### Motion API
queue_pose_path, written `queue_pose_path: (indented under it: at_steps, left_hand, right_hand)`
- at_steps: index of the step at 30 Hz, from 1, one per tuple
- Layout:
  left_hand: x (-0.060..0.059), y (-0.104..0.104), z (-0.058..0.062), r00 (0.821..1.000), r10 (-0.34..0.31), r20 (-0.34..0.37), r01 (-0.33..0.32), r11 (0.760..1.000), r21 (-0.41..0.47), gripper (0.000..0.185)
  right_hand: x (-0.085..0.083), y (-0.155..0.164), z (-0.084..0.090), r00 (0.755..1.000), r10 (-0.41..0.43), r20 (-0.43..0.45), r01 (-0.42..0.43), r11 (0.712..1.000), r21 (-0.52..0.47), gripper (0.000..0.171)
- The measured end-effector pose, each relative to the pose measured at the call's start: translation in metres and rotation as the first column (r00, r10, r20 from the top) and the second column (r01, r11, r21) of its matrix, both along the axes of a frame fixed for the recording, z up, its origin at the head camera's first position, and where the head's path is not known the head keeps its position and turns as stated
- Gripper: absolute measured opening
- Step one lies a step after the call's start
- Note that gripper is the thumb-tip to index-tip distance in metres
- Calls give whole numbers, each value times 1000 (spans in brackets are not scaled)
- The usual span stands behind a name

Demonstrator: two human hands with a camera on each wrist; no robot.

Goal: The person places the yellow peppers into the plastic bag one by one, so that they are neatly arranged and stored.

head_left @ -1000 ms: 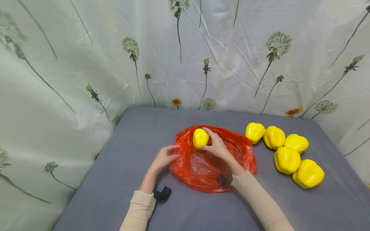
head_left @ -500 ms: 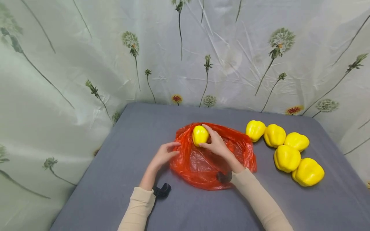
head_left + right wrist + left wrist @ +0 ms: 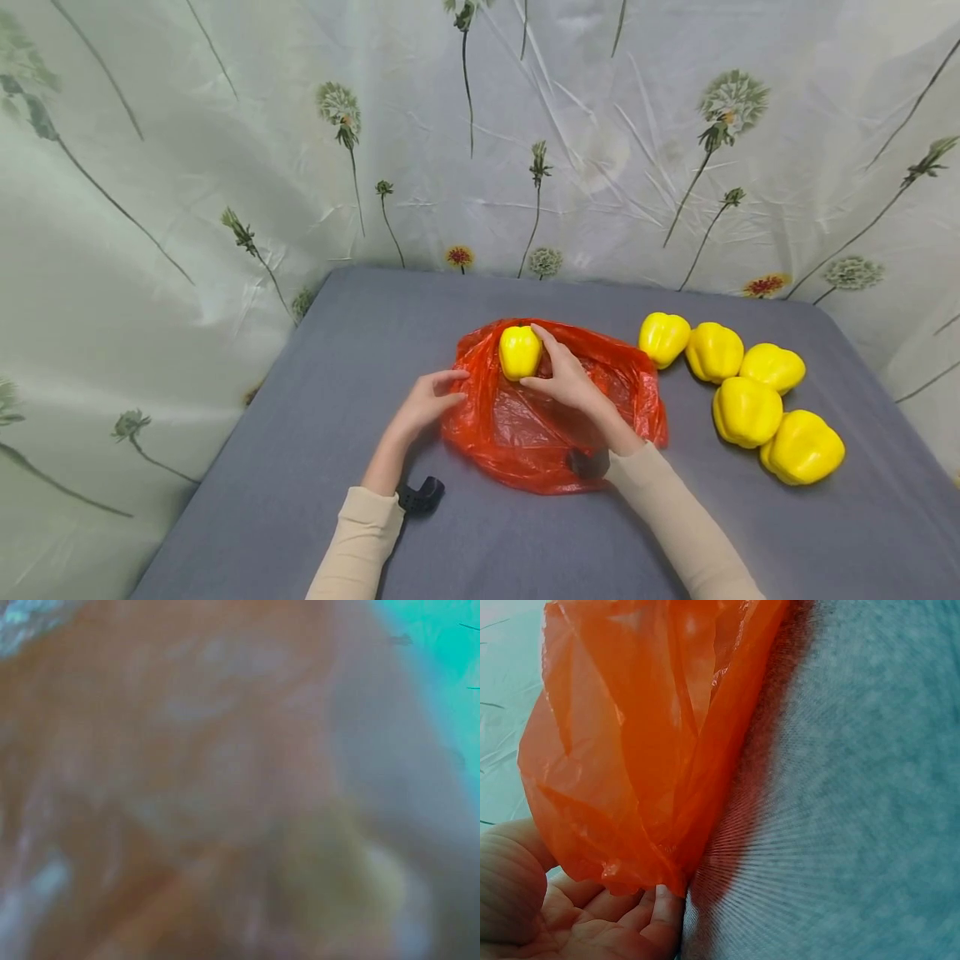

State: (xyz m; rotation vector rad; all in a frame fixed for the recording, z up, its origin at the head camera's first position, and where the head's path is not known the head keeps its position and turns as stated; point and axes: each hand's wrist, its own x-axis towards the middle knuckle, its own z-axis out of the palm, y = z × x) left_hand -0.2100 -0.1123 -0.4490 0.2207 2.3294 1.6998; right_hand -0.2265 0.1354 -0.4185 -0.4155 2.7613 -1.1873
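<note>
A red plastic bag (image 3: 558, 425) lies crumpled on the grey table (image 3: 315, 467), its mouth facing away from me. My right hand (image 3: 546, 365) reaches over the bag and holds a yellow bell pepper (image 3: 517, 352) at the bag's far rim, index finger on top and thumb below. My left hand (image 3: 444, 393) pinches the bag's left edge; in the left wrist view that edge of the red bag (image 3: 645, 750) sits between thumb and fingers (image 3: 656, 915). The right wrist view is a blur of orange and yellow.
Several more yellow peppers (image 3: 744, 410) lie clustered on the table's right side, the nearest one (image 3: 663, 337) just right of the bag. A flowered plastic sheet (image 3: 225, 167) hangs as a backdrop behind and to the left. Black wrist camera mounts (image 3: 422, 496) sit at both cuffs.
Almost nothing. Both hands keep their holds on the pepper and the bag's edge; only the head view has shifted slightly.
</note>
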Motion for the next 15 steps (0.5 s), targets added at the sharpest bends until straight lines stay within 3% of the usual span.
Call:
queue_pose_path:
  at_steps: [9, 15]
  left_hand:
    - [-1, -1, -3, 1000, -7, -7, 7, 1000, -6, 38]
    - [-1, -2, -4, 1000, -10, -6, 10, 1000, -3, 38]
  right_hand:
    - [12, 13, 10, 1000, 10, -19, -10, 1000, 12, 84]
    - [24, 26, 17, 999, -28, -22, 28, 999, 15, 79]
